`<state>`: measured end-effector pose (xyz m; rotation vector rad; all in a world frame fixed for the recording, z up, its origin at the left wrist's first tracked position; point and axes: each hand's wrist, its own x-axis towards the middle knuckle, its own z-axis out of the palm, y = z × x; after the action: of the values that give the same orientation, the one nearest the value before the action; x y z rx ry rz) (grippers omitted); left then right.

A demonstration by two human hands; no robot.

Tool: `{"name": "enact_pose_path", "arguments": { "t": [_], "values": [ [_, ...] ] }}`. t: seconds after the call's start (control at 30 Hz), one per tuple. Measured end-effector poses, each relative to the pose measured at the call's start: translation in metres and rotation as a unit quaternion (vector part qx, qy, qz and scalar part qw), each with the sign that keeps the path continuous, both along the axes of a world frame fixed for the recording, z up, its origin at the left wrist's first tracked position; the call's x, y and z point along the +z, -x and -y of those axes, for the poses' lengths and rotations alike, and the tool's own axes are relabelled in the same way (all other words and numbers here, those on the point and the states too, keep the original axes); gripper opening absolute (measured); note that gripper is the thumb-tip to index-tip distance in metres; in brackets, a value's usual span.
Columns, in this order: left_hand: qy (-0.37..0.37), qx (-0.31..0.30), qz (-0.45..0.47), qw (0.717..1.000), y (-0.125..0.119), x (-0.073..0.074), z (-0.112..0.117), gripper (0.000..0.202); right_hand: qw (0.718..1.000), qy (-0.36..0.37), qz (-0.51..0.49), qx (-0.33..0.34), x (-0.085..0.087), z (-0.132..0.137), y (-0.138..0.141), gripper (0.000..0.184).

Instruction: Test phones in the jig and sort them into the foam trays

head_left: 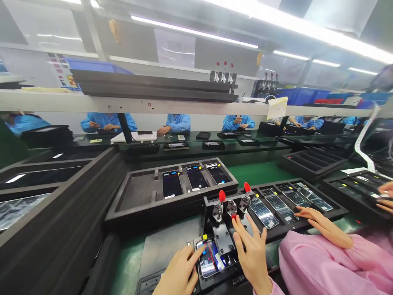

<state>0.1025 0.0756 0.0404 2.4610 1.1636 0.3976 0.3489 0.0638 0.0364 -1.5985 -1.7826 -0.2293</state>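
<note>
Low in the view, my left hand [179, 270] has its index finger stretched onto the lit screen of a smartphone [206, 262]. That phone lies in a black test fixture [225, 237] with a metal pressing block, and a yellow tab [205, 237] sits at its upper edge. My right hand [253, 252] is open, fingers extended, its fingertips at the red knob [233, 217] of the middle toggle clamp. The two outer clamps have their red knobs [222, 196] raised. Right fingertips partly cover the middle knob. Neither hand grasps anything.
Behind the fixture, a black foam tray [132, 209] holds three phones [172, 184]. Another tray of phones [265, 211] stands to the right, with a pink-sleeved co-worker's hand [325, 225] over it. Stacked black trays [101, 196] rise at left. People in blue work across the bench.
</note>
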Motion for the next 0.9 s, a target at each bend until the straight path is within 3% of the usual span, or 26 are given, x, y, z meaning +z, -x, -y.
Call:
{"name": "enact_pose_path", "arguments": {
  "t": [0.07, 0.23, 0.63, 0.77, 0.9],
  "values": [
    [0.002, -0.001, 0.0, 1.0, -0.001, 0.0, -0.001, 0.061, 0.998, -0.013, -0.055, 0.009, 0.004, 0.001, -0.005, 0.039],
    [0.021, 0.001, 0.019, 1.0, 0.001, -0.001, 0.0, 0.061, 0.973, -0.139, -0.184, 0.011, 0.009, 0.01, -0.012, 0.024],
    [0.025, 0.007, -0.004, 1.0, -0.004, 0.01, 0.0, 0.052, 0.968, -0.168, -0.187, 0.017, -0.002, 0.016, -0.01, 0.016],
    [0.028, 0.004, 0.026, 0.999, 0.0, 0.012, 0.001, 0.065, 0.966, -0.172, -0.192, 0.023, -0.005, 0.019, -0.012, 0.016],
    [0.007, 0.035, 0.051, 0.998, 0.012, 0.035, -0.009, 0.061, 0.965, -0.179, -0.192, 0.026, -0.004, 0.018, -0.011, 0.017]
  ]
}}
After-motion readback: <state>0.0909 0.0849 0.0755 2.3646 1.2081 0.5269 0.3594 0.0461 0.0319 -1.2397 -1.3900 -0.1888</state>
